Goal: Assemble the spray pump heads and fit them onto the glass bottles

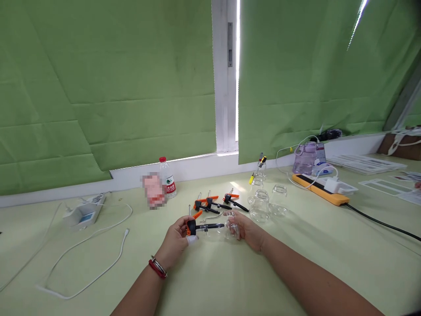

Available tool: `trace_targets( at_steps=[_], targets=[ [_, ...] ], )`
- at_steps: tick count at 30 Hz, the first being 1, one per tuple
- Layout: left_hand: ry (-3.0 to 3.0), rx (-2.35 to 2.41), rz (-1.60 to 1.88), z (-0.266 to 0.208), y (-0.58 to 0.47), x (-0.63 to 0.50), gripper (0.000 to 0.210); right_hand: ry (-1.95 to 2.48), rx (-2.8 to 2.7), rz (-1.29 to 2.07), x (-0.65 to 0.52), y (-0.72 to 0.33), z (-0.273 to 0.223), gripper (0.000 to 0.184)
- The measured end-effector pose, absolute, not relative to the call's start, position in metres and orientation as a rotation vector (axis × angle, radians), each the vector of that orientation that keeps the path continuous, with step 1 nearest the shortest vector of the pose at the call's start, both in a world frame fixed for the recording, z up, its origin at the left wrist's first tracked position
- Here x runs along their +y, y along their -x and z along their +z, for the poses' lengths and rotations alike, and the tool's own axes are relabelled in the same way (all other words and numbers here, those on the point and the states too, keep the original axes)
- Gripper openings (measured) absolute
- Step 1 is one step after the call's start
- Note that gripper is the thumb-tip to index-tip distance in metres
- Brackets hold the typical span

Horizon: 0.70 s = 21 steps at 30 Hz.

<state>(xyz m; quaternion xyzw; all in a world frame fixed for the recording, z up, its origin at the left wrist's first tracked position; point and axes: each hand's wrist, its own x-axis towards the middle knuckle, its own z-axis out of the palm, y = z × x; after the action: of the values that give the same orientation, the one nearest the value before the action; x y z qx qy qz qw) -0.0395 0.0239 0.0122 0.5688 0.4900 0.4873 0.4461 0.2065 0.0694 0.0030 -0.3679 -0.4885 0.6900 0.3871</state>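
My left hand (176, 240) is closed around the black-and-orange spray head (191, 226), whose long dark tube points right. A clear glass bottle (233, 229) lies on its side in my right hand (249, 229), its neck toward the spray head. The tube overlaps the neck and seems to run inside it, though the clear glass makes this hard to judge. Just beyond my hands lie more black-and-orange spray heads (237, 202) with thin metal stems. To the right of them stand several clear glass bottles (262, 211).
A capped water bottle (169, 183) stands at the back beside a blurred pink object (154, 191). White cables (95, 274) loop across the left, near a white box (86, 214). On the right are an orange power strip (320, 191), a purple water bottle (305, 160) and papers (366, 162).
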Motion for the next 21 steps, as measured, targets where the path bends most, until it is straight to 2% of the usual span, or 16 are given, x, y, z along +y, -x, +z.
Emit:
trace_targets(
  at_steps=[21],
  targets=[
    [-1.342, 1.034, 1.048, 0.018, 0.021, 0.008, 0.043, 0.821, -1.249, 1.816, 0.059, -0.200, 0.002, 0.037]
  ],
)
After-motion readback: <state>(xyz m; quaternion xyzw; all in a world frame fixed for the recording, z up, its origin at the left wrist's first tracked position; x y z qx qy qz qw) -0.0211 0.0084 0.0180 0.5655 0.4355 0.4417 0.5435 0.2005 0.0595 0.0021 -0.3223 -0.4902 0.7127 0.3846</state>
